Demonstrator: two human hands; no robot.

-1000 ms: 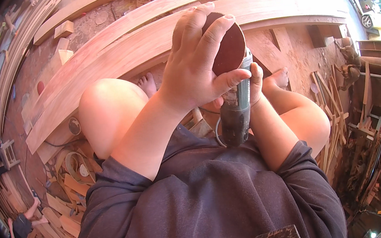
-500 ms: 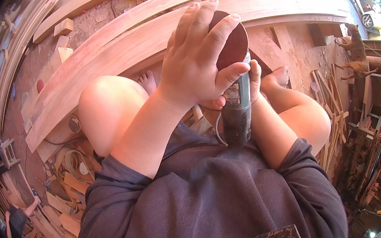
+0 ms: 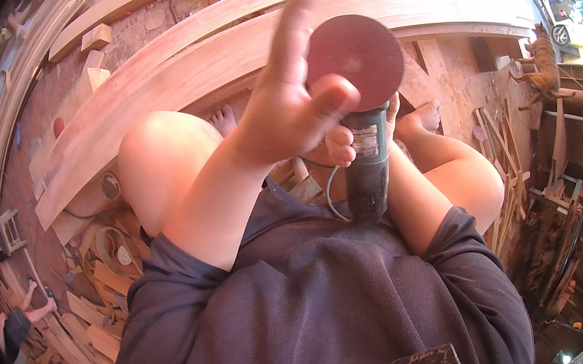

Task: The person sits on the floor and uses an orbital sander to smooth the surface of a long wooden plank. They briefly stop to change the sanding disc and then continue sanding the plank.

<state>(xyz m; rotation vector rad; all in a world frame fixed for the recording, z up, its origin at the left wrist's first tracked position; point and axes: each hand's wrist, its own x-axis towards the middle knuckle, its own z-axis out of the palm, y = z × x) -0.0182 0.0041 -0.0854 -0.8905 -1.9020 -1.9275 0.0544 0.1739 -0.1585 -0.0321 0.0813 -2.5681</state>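
Observation:
My right hand (image 3: 392, 122) is wrapped round the dark green body of an angle grinder (image 3: 367, 173), its fingertips showing on the left side of the tool. The grinder stands upright above my lap, with a round reddish-brown sanding disc (image 3: 357, 61) at its top, face toward me. My left hand (image 3: 282, 103) is just left of the disc, fingers stretched and thumb apart, somewhat blurred and holding nothing. Its thumb overlaps the disc's lower left edge in view; contact is unclear. A power cord (image 3: 329, 195) loops beside the grinder's lower end.
Long wooden boards (image 3: 187, 100) lie across the ground beyond my knees. Wood offcuts (image 3: 109, 270) are heaped at left, thin wooden strips (image 3: 505, 170) at right. A brown dog (image 3: 545, 67) is at the far right. Another person (image 3: 18, 328) is at the left edge.
My left hand has come off the disc to the left, uncovering it. The disc's face has turned more toward me and the grinder has shifted slightly. The dog has changed posture.

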